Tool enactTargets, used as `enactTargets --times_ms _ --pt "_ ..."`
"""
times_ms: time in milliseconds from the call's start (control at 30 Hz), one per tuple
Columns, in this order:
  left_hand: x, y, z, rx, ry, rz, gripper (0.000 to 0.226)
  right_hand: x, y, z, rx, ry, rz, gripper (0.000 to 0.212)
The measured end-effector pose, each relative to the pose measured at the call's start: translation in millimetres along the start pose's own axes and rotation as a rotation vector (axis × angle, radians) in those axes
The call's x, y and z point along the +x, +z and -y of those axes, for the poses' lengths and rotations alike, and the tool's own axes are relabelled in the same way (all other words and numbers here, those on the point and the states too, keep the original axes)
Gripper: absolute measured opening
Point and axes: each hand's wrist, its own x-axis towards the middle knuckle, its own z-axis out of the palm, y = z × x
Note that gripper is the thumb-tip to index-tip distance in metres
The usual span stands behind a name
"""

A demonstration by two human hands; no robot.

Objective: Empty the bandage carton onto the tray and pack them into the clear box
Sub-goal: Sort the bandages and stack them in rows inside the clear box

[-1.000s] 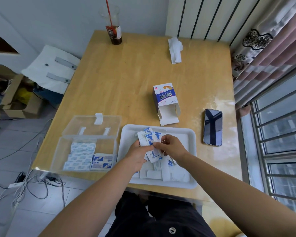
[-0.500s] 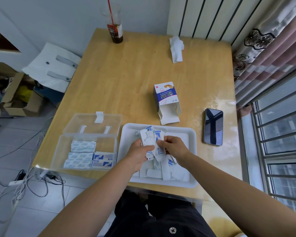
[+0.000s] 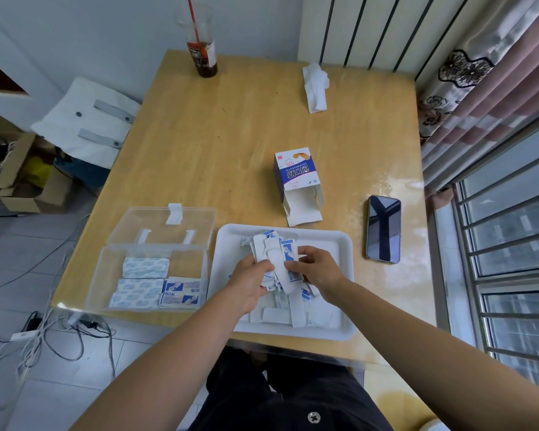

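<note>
Over the tray (image 3: pixel 324 241) our left hand (image 3: pixel 249 284) and right hand (image 3: pixel 318 272) still hold the same bunch of bandages (image 3: pixel 276 256), fingers curled round it from either side. A second ago the wrappers were fanned out with their blue print facing us. Now they are gathered closer together, and a long white strip hangs down the front of them. The hands themselves have barely shifted.

Loose bandages (image 3: pixel 296 312) lie on the tray's near half, partly hidden by our hands and the bunch. Our left forearm crosses the tray's near rim.

Just left of the tray the clear box (image 3: pixel 187 262) stands with its lid folded back, packed bandages (image 3: pixel 143 286) lying in flat stacks inside as before. Just beyond the tray the carton (image 3: pixel 296 181) lies with its open flaps toward us. A phone (image 3: pixel 383 228) lies right of the tray. Well beyond the tray, a cup (image 3: pixel 201 54) with a red straw and a crumpled tissue (image 3: pixel 316 87) sit on the table (image 3: pixel 231 135).
</note>
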Motion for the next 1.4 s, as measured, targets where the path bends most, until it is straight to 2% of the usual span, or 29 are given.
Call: enactTargets --times_ms 167,333,433,567,667,867,967,1133,1267,1400 --pt "4.8 0.9 4.6 0.01 0.007 -0.07 0.031 -2.3 -3.1 1.8 -0.011 0.0 -0.09 0.025" --pt "8.2 0.0 6.5 -0.019 0.042 -0.145 0.029 -2.8 -8.4 1.1 0.081 -0.065 -0.099 0.022" --pt "9.2 -2.5 6.4 -0.028 0.061 -0.187 0.031 -4.6 -15.1 2.0 0.131 -0.008 -0.004 0.025" --pt "3.1 5.5 6.1 -0.02 0.087 -0.157 0.032 -7.8 -7.9 -2.2 -0.03 0.057 0.114 0.025" --pt "-0.8 7.3 6.6 -0.057 0.096 -0.149 0.033 -6.3 -3.5 -1.9 -0.034 0.054 0.058 0.026" --pt "5.0 -0.1 12.7 -0.088 0.062 -0.128 0.021 -5.7 -6.2 -0.7 -0.003 0.041 -0.027 0.029" --pt "9.7 -3.4 15.2 0.013 0.077 -0.194 0.027 -6.3 -10.3 -2.3 -0.018 0.04 -0.072 0.029" --pt "12.0 -3.4 17.4 0.254 0.143 -0.251 0.015 -6.1 -17.4 -8.1 0.003 0.067 -0.134 0.032" --pt "12.4 -7.5 18.8 0.506 0.134 -0.276 0.019 -3.8 -16.7 -12.3 -0.007 0.068 -0.151 0.031" --pt "7.7 -14.1 16.6 0.77 0.175 -0.344 0.048 1.2 -12.6 -11.3 -0.017 0.067 -0.159 0.029"
